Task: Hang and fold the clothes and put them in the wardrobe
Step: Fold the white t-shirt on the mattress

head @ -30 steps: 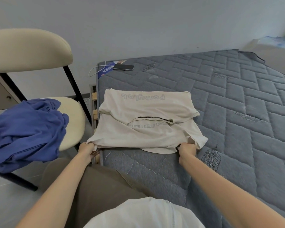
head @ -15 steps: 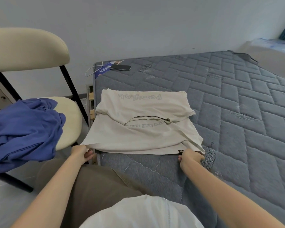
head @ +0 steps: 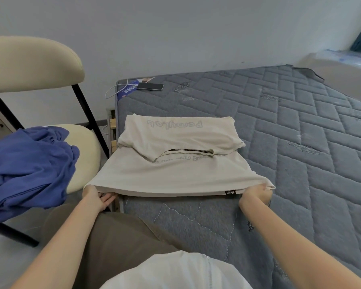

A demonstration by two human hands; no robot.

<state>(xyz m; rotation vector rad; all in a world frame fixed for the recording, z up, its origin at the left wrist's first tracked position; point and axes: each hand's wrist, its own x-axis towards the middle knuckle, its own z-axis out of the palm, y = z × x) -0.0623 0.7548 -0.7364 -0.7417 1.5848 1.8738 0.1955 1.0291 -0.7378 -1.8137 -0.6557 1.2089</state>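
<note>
A beige T-shirt lies partly folded on the near left corner of the grey quilted mattress. Its far part is doubled back, showing mirrored lettering and the collar. My left hand grips the near left corner of the hem, beyond the mattress edge. My right hand pinches the near right corner, beside a small black tag. The hem is pulled taut and lifted between both hands. A crumpled blue garment sits on the cream chair at my left.
A phone with a white cable and a blue leaflet lie at the mattress's far left corner. The chair's black legs stand close to the bed frame. A wrapped ledge is at the far right. My brown-trousered knee is below.
Both hands have drawn the shirt's near hem towards me and wider apart, so the loose, wrinkled edge is now straight and taut, raised off the mattress.
</note>
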